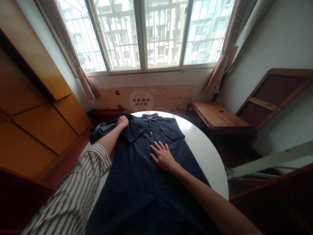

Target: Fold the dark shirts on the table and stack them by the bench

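Observation:
A dark navy shirt (141,176) with a collar and a buttoned front lies spread over a round white table (207,153), its collar toward the window. My left hand (122,121) is closed in a pinch at the shirt's left shoulder and sleeve area. My right hand (162,156) rests flat on the shirt front, fingers spread, just right of the button line. Beside my left hand, at the table's far left edge, sits a bunched heap of dark clothing (104,128).
Past the table stands a long printed box (166,94) below the barred window (161,36). A wooden side table (217,112) is at the right, near a leaning framed panel (271,94). Yellow-brown cabinets (46,127) line the left side.

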A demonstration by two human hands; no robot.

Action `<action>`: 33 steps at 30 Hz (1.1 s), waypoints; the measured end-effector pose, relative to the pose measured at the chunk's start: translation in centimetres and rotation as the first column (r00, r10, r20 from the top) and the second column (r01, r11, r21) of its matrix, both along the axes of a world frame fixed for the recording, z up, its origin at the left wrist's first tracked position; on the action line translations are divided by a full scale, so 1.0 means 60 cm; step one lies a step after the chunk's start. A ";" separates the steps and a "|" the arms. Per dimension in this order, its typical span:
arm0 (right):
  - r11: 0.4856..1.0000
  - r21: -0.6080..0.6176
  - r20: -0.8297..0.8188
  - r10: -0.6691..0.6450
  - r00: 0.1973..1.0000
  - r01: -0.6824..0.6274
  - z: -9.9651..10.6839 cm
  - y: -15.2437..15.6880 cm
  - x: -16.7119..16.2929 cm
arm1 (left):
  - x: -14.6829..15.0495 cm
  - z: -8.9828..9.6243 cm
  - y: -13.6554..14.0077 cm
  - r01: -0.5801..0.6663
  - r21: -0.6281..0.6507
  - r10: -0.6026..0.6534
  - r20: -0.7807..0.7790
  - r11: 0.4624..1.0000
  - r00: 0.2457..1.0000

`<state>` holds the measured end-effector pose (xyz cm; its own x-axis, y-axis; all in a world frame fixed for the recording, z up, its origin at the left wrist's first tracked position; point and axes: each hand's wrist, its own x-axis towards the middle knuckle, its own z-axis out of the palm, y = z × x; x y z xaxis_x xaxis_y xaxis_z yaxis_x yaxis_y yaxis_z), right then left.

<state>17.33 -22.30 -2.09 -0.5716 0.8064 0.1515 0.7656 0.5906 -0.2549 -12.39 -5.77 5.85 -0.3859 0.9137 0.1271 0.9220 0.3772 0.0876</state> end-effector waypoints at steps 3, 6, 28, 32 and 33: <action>1.000 0.005 0.003 -0.004 1.000 0.004 -0.002 0.000 0.000 | 0.009 0.001 0.001 0.035 0.034 -0.034 -0.033 0.999 0.999; 1.000 0.001 0.008 -0.007 1.000 0.007 -0.001 -0.001 -0.001 | 0.043 -0.025 -0.009 0.213 0.058 -0.208 -0.086 0.975 0.974; 1.000 -0.027 0.068 0.016 0.998 -0.015 0.009 -0.005 0.003 | 0.114 -0.071 -0.118 0.575 0.089 -0.572 -0.063 0.813 0.818; 1.000 -0.001 0.060 0.015 0.998 -0.015 0.009 -0.008 0.003 | 0.122 -0.069 -0.284 0.813 0.137 -0.822 0.018 0.566 0.569; 1.000 0.003 0.058 0.014 0.998 -0.014 0.010 -0.009 0.003 | 0.117 -0.072 -0.333 0.846 0.118 -0.854 0.039 0.520 0.519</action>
